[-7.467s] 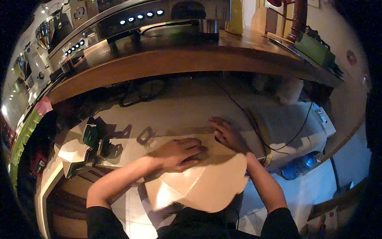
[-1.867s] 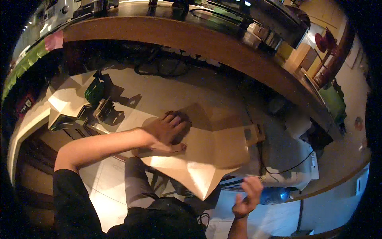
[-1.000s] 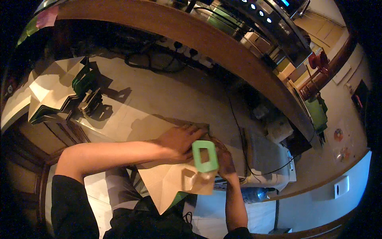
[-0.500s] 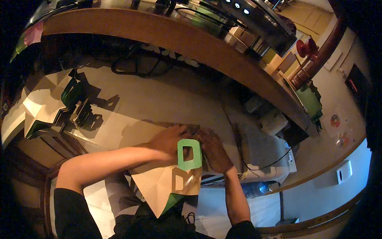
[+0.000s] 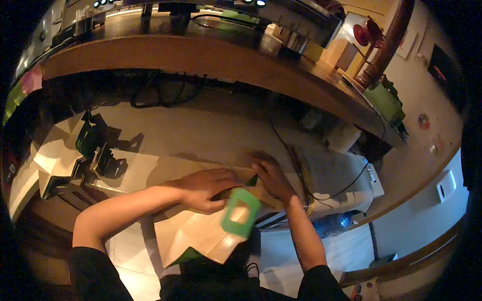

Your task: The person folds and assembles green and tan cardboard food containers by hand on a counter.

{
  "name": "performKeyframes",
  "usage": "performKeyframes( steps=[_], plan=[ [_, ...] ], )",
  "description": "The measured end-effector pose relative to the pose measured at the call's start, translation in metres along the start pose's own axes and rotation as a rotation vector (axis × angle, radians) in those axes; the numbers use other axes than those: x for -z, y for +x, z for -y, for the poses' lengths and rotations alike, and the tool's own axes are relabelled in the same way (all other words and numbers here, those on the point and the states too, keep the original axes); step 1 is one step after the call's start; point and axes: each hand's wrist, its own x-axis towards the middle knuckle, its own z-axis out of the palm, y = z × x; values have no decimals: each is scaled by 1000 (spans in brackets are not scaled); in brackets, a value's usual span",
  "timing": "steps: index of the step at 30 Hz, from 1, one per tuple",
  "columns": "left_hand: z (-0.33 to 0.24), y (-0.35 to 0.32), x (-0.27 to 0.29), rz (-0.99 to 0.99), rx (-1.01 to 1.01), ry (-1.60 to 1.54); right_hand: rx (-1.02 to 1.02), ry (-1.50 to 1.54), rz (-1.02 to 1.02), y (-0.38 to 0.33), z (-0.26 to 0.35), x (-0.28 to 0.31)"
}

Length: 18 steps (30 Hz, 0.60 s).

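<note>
A creased cream card carrier with green inner faces lies at the table's near edge, partly overhanging it. Its green handle flap, with a rectangular cut-out, stands up tilted and slightly blurred. My left hand bends over the card from the left, thumb apart from the fingers and the card's fold between them. At the far right corner, by a small green triangle, my right hand touches or nearly touches the card. Motion smears its fingertips, so its grip is unclear.
Similar folded green-and-cream carriers stand at the table's left end. A raised wooden counter runs along the far side. Dark cables cross the table on the right, near a power strip. A blue plastic bottle sits below the right edge.
The carrier has turned, its near point swinging, and the handle flap now tilts right. My left hand has spread over the card; my right hand has shifted slightly. The view has tilted up.
</note>
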Motion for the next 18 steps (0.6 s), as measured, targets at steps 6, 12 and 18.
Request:
performKeyframes(
  steps=[6,12,18],
  plan=[
    [8,7,38,303,-65,446,72,153,27,-36,-15,9],
    [-23,12,49,383,-15,564,146,-7,38,-54,1,19],
    [-24,9,32,337,7,409,78,-28,25,-45,7,6]
  ],
)
